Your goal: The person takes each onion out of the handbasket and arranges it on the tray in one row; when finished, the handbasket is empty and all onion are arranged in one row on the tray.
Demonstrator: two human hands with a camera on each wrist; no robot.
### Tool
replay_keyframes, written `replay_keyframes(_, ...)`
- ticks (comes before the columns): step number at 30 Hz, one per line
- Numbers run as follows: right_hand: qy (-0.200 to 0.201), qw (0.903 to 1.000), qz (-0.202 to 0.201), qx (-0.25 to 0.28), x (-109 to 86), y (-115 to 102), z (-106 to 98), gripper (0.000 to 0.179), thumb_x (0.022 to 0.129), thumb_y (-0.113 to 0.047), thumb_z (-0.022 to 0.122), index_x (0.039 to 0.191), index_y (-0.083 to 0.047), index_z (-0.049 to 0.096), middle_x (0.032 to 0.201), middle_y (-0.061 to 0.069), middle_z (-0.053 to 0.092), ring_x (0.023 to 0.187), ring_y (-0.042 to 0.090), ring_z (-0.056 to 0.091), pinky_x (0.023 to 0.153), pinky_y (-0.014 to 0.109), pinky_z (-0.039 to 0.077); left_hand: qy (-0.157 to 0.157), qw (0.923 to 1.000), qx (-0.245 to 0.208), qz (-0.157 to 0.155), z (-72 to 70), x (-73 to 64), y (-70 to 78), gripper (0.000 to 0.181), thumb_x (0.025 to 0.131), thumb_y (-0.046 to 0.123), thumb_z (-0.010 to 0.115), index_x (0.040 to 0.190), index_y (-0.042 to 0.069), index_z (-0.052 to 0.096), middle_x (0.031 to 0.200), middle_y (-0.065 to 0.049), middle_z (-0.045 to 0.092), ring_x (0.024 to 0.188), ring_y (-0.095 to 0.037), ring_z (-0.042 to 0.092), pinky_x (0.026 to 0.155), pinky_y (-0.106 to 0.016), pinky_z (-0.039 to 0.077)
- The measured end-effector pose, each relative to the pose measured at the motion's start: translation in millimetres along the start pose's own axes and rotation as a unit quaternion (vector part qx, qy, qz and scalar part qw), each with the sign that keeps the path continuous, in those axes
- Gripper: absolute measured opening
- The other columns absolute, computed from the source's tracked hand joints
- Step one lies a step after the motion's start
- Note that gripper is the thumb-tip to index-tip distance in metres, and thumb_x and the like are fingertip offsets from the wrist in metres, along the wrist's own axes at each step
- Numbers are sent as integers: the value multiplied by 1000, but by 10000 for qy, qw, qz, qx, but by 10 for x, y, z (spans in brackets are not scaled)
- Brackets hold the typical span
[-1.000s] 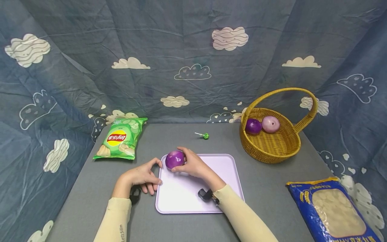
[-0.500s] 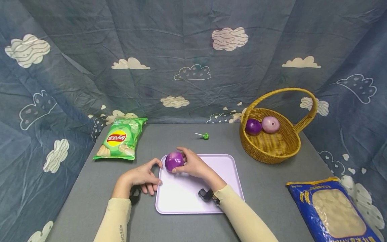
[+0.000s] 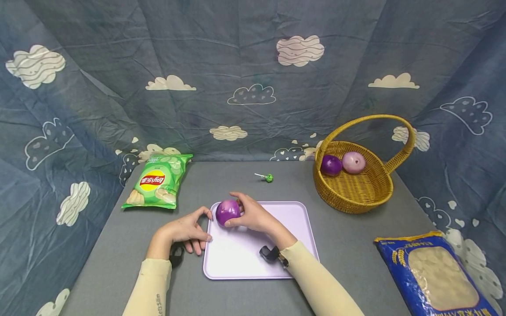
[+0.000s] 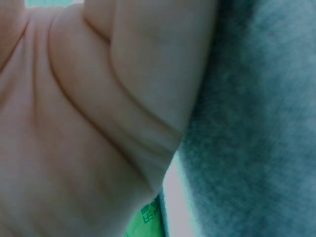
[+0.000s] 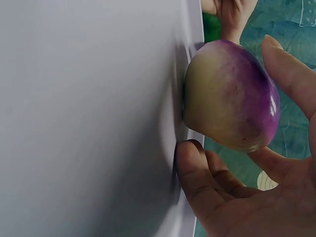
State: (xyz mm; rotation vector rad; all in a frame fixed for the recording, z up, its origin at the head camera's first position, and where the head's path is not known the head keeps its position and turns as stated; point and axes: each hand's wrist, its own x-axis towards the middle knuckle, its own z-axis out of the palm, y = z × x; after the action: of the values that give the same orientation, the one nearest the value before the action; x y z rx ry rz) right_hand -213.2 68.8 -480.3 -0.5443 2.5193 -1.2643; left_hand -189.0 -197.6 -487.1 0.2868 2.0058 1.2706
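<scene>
A purple onion (image 3: 228,212) sits at the far left corner of a pale lilac tray (image 3: 237,263). My right hand (image 3: 253,215) holds it from the right, thumb on the near side and forefinger behind. The right wrist view shows the onion's cream-coloured underside (image 5: 207,94), with two or three fingers curled low against the tray. My left hand (image 3: 183,230) rests at the tray's left edge, its curved forefinger and thumb touching the rim at separate spots, the other fingers lower down. The left wrist view is mostly filled by the palm (image 4: 74,133).
A wicker basket (image 3: 356,206) with a tall handle stands at the back right, holding a dark purple onion (image 3: 331,165) and a paler one (image 3: 353,162). A green chip bag (image 3: 156,181) lies back left, a green lollipop (image 3: 269,177) behind the tray, a blue food bag (image 3: 439,272) front right.
The onion has turned slightly under my right hand, its highlight and top spot shifting a little. The left hand and tray look unmoved.
</scene>
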Motion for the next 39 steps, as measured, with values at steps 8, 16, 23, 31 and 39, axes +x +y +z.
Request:
replay_keyframes(8, -81, 9998, 82, 186, -34, -10, -52, 99, 81, -30, 93, 162, -13, 38, 142, 20, 58, 123, 31, 65, 110, 53, 53, -37, 10000, -8, -16, 5, 17, 18, 60, 95, 18, 78, 136, 16, 35, 72, -7, 75, 54, -14, 72, 46, -25, 54)
replay_keyframes(16, 69, 9988, 45, 491, -110, -73, -289, 97, 84, -27, 91, 164, -15, 37, 146, 23, 58, 123, 34, 67, 105, 47, 58, -110, 9999, -35, -37, 17, 37, 20, 60, 95, 18, 78, 136, 16, 34, 72, -6, 75, 55, -13, 72, 46, -25, 55)
replay_keyframes(23, 425, 9935, -249, 1024, -326, -258, -807, 90, 90, -19, 87, 164, -19, 36, 148, 20, 55, 128, 38, 63, 106, 45, 59, -48, 10000, -45, -2, 23, 17, 25, 61, 94, 19, 79, 136, 15, 34, 71, -6, 74, 54, -14, 71, 46, -25, 54)
replay_keyframes(31, 1109, 9809, -505, 1515, -635, -303, -1361, 87, 93, -4, 81, 164, -18, 34, 150, 20, 51, 132, 42, 58, 104, 32, 57, -12, 10000, 18, 90, 13, -17, 7, 59, 95, 18, 78, 135, 14, 34, 71, -6, 74, 54, -13, 71, 46, -25, 55)
replay_keyframes(39, 2003, 9631, -489, 1729, -916, -140, -1777, 82, 96, 1, 74, 164, -15, 31, 145, 14, 50, 121, 21, 63, 92, 13, 57, 0, 10000, 14, 26, 19, -1, 2, 58, 95, 18, 78, 134, 14, 35, 71, -7, 74, 54, -14, 71, 46, -25, 55)
